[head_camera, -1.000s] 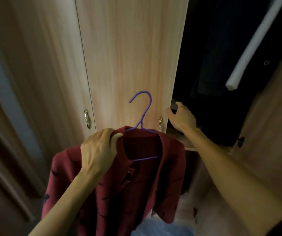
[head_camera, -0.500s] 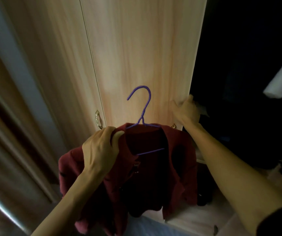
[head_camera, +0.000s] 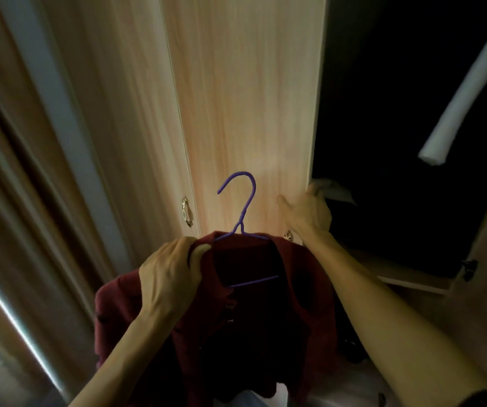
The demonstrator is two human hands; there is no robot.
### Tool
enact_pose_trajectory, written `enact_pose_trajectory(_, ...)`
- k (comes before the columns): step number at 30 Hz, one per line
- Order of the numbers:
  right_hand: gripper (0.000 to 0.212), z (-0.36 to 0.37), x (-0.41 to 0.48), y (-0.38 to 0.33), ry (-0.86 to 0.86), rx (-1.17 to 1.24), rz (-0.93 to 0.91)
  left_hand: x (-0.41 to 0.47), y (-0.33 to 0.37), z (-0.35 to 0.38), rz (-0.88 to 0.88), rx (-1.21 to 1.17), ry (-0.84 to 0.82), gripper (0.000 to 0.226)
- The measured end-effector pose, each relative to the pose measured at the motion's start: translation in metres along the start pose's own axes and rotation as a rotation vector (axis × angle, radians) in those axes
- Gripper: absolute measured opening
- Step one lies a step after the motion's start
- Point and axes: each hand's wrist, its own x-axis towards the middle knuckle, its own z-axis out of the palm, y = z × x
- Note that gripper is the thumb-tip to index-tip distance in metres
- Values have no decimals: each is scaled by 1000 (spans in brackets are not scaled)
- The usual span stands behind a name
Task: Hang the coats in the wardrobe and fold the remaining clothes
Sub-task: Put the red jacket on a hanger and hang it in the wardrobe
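A dark red coat [head_camera: 301, 312] hangs on a purple hanger [head_camera: 243, 210] in front of the wardrobe. My left hand [head_camera: 168, 277] grips the coat's left shoulder over the hanger, holding both up. My right hand [head_camera: 306, 212] reaches forward to the right edge of the closed wooden wardrobe door [head_camera: 245, 113], fingers curled round that edge at the dark opening. The hanger's hook points up and left, free of any rail.
The open wardrobe interior [head_camera: 397, 142] at right is dark, with a white padded rail [head_camera: 465, 92] slanting across it. Metal handles [head_camera: 186, 214] sit on the closed doors. A wooden shelf edge [head_camera: 412, 284] lies lower right. A doorway frame stands at left.
The view has shifted so the wardrobe door sits further right. My right hand slid up along the door's edge. My left hand keeps holding the coat on its hanger.
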Motion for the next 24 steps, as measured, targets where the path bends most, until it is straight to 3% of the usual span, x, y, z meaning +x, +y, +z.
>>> enact_pose_trajectory(10,78,-14,-121,-58,-93,-28,-129,-73,-27,-85,-68,36,-21,43)
enact_pose_trajectory(24,65,-12,-196,-147,-485,86,-505,-107,-56,-156,-114,151,90,39)
